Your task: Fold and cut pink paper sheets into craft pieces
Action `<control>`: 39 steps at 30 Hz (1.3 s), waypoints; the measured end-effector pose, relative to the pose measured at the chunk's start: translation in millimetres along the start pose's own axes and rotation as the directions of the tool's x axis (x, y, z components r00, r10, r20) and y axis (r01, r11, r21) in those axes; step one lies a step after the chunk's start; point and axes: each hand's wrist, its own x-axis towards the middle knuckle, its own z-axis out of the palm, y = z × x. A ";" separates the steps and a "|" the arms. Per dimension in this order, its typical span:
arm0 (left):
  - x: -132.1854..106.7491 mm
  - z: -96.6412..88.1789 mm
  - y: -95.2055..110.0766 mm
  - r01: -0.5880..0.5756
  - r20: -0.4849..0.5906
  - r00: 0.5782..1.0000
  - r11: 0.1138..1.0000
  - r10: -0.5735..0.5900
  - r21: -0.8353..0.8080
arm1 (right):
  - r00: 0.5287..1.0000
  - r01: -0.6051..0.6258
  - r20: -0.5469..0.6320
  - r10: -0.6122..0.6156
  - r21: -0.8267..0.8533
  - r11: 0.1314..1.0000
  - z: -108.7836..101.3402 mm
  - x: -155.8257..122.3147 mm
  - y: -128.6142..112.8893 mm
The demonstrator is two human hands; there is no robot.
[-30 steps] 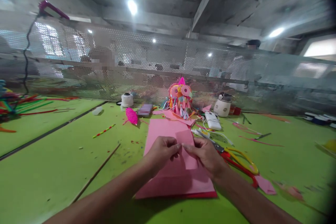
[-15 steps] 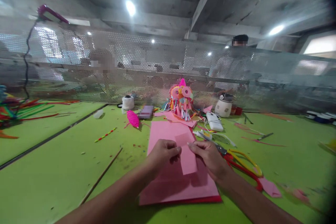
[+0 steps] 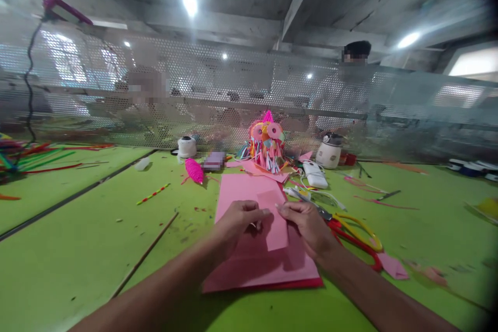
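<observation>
Small pink paper [image 3: 277, 233]: one rectangular piece, raised over the near-centre of the work, its shadow falling on the layer beneath.

Right hand [image 3: 305, 225]: thumb and forefinger closed on the small paper's right edge, other fingers curled.

Left hand [image 3: 245, 220]: at the small paper's left edge, thumb pointing toward the right hand, fingers curled under; whether they grip the paper cannot be told.

Large pink sheet [image 3: 239, 187]: flat below both hands, a red layer [image 3: 298, 285] showing along its near edge.

Scissors [image 3: 333, 223]: one pair, red and yellow handles, lying just right of the sheet, beside the right hand; a pink scrap [image 3: 393, 265] near the handles.

Stick [image 3: 146, 253]: thin, brown, lying aslant to the left of the sheet.

Tasselled ornament [image 3: 267, 140]: multicoloured, two round pink discs, pink peak; upright beyond the sheet.

Magenta yarn bundle [image 3: 194, 170] and white spool [image 3: 187, 147]: left of the ornament.

White device [image 3: 315, 174]: with cord, right of the ornament.

Table [image 3: 78, 249]: green, bearing all the above.

Partition [image 3: 218, 83]: perforated, behind the table.
</observation>
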 end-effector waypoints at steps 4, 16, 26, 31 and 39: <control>0.0 -0.5 -1.0 0.020 0.059 0.998 0.998 -0.017 -0.056 | 1.000 -0.013 -0.016 0.013 0.003 1.000 1.3 -1.1 -2.7; 2.9 0.6 -4.5 -0.065 0.023 0.998 0.988 0.063 0.142 | 0.999 0.010 -0.042 -0.012 -0.028 1.000 2.1 1.7 0.3; -0.7 1.3 -3.6 -0.032 0.053 0.998 0.998 0.035 -0.055 | 0.999 -0.035 -0.027 0.037 0.080 0.996 4.9 0.5 -3.1; 1.2 1.1 -7.1 -0.114 0.028 0.993 0.993 0.113 0.018 | 1.000 -0.025 -0.012 0.026 0.096 0.995 4.3 1.0 0.3; 7.8 -3.4 -10.8 -0.203 -0.080 0.971 0.956 0.224 0.213 | 0.998 -0.056 0.035 0.057 -0.023 0.998 5.4 1.5 3.0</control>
